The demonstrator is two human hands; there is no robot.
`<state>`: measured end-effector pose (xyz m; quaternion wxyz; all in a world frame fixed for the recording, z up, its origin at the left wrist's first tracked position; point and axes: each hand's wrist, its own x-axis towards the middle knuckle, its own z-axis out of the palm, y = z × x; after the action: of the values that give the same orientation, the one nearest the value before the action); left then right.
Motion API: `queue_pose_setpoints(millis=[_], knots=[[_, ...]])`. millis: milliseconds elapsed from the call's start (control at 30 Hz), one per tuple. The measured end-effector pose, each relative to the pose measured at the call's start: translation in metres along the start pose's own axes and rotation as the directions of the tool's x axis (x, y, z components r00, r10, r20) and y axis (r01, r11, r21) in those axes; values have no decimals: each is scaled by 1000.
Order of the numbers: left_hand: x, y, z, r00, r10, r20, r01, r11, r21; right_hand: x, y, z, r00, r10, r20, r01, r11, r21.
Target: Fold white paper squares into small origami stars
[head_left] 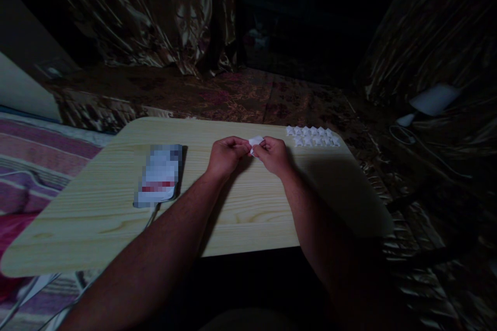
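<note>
A small piece of folded white paper (pixel 256 140) is pinched between my two hands above the far middle of the table. My left hand (pixel 226 156) grips its left side between thumb and fingers. My right hand (pixel 275 155) presses on its right side, thumb in front. The fingertips partly cover the paper, so its full shape is hidden. To the right, near the far edge, lie several small white folded paper pieces (pixel 311 136), puffy and star-like, lined up in two rows.
A phone-like device (pixel 158 176), blurred out, lies on the left of the pale wooden table (pixel 240 217), a cable (pixel 152 217) running from its near end. A white lamp (pixel 435 99) stands beyond the right edge. Patterned curtains (pixel 186 15) hang behind; striped bedding (pixel 42 155) is at left.
</note>
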<state>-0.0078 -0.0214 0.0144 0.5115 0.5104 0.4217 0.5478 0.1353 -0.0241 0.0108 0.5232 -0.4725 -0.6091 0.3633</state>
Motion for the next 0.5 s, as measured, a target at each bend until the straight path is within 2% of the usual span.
queue_pose_setpoints(millis=[333, 500], knots=[[2, -4, 1, 999, 20, -44, -23, 998, -53, -1, 2, 2, 999, -34, -17, 33, 997, -69], [1, -4, 2, 995, 60, -75, -59, 998, 22, -1, 0, 3, 999, -38, -26, 35, 993, -111]])
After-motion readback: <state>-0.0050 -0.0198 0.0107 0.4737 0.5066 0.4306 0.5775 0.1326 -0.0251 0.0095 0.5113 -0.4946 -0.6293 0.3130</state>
